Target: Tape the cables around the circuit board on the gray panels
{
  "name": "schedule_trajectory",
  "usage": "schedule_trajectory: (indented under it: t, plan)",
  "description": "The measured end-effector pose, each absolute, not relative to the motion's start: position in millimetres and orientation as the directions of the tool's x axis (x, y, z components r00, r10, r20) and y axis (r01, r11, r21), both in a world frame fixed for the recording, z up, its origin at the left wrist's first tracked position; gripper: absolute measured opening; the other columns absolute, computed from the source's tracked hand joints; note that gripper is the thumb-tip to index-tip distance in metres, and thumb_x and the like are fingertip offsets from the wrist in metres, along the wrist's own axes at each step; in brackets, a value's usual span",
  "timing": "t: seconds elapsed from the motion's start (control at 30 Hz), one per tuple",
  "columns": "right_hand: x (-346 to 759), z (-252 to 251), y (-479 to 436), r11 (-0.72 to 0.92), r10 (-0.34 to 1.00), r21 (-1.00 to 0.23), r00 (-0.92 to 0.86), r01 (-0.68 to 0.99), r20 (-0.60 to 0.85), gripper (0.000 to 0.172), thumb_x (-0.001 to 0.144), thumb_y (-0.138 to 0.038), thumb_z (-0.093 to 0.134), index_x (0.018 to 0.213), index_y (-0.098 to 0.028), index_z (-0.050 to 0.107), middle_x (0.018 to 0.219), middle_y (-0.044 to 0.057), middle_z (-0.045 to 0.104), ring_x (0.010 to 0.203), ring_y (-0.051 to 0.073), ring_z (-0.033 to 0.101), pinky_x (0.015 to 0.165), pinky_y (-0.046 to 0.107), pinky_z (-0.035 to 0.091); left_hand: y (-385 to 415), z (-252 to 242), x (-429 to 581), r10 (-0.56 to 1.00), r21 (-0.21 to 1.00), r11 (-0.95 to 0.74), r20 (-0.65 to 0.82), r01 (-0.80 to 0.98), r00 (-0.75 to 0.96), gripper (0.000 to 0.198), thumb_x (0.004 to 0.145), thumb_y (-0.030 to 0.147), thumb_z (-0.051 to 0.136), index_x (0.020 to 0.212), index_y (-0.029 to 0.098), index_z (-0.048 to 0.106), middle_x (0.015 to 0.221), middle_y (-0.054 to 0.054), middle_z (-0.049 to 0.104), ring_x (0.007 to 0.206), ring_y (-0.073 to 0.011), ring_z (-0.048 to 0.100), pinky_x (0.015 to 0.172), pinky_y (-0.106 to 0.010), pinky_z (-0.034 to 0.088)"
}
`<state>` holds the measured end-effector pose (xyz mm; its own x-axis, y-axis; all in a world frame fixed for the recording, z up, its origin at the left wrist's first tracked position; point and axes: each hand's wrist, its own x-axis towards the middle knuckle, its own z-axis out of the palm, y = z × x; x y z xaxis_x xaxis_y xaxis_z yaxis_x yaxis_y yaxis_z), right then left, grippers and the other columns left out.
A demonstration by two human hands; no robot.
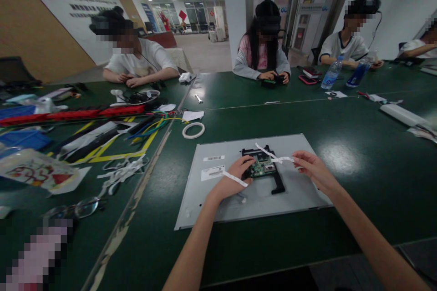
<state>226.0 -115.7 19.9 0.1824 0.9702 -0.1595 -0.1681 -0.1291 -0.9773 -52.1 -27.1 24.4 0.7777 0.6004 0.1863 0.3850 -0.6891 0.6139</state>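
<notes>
A flat grey panel lies on the green table, with a black bracket and a green circuit board on its middle. My left hand grips the left edge of the board and bracket, fingers curled over it. A white strip lies across the back of that hand near the wrist. Right of the board, my right hand pinches the end of a white strip, which stretches left over the board. Another thin white piece slants over the bracket's top.
A white tape roll and a small wrench lie beyond the panel. Cables, tangled white strips, glasses and red bars are at left. Bottles stand at back right. Several people sit around the table.
</notes>
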Motion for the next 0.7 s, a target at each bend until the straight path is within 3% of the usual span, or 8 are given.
schedule_trajectory:
  t: [0.13, 0.37, 0.47, 0.6, 0.7]
  plan:
    - [230, 18, -115, -0.116, 0.965, -0.963, 0.201, -0.243, -0.167, 0.03, 0.07, -0.036, 0.073, 0.096, -0.025, 0.063, 0.09, 0.001, 0.057, 0.078, 0.012, 0.054, 0.062, 0.02, 0.041, -28, 25, -52, 0.596, 0.612, -0.69, 0.179, 0.386, 0.783, 0.063, 0.074, 0.01, 0.056, 0.133, 0.024, 0.039, 0.14, -0.007, 0.036, 0.129, -0.0206, 0.035, 0.11, -0.041, 0.028]
    - [222, 22, -120, -0.168, 0.979, -0.977, 0.096, -0.13, -0.181, 0.029, 0.074, -0.036, 0.07, 0.099, -0.025, 0.063, 0.09, 0.001, 0.059, 0.079, 0.012, 0.053, 0.063, 0.021, 0.041, -34, 35, -52, 0.615, 0.596, -0.692, 0.193, 0.407, 0.764, 0.064, 0.074, 0.015, 0.06, 0.133, 0.023, 0.039, 0.141, -0.009, 0.036, 0.131, -0.0244, 0.033, 0.108, -0.047, 0.028]
    - [220, 21, -120, -0.162, 0.983, -0.982, 0.075, -0.094, -0.169, 0.028, 0.075, -0.037, 0.069, 0.099, -0.024, 0.062, 0.088, 0.0, 0.059, 0.077, 0.011, 0.054, 0.063, 0.02, 0.041, -38, 45, -49, 0.677, 0.637, -0.664, 0.289, 0.392, 0.677, 0.053, 0.08, 0.022, 0.057, 0.131, 0.023, 0.042, 0.137, -0.008, 0.043, 0.128, -0.0221, 0.037, 0.107, -0.044, 0.031]
    - [219, 19, -119, -0.143, 0.989, -0.987, 0.03, -0.077, -0.146, 0.027, 0.077, -0.038, 0.066, 0.098, -0.022, 0.061, 0.093, 0.002, 0.06, 0.083, 0.014, 0.058, 0.065, 0.022, 0.043, -47, 56, -42, 0.78, 0.706, -0.592, 0.381, 0.388, 0.496, 0.029, 0.088, 0.023, 0.045, 0.116, 0.021, 0.054, 0.117, -0.005, 0.059, 0.11, -0.0169, 0.054, 0.096, -0.036, 0.043]
    - [217, 20, -120, -0.144, 0.989, -0.987, -0.031, -0.068, -0.143, 0.027, 0.077, -0.038, 0.065, 0.097, -0.021, 0.06, 0.097, 0.003, 0.061, 0.089, 0.017, 0.059, 0.071, 0.026, 0.045, -57, 55, -39, 0.798, 0.676, -0.588, 0.395, 0.445, 0.454, 0.022, 0.088, 0.021, 0.045, 0.105, 0.019, 0.059, 0.103, -0.004, 0.064, 0.097, -0.0158, 0.059, 0.089, -0.032, 0.047]
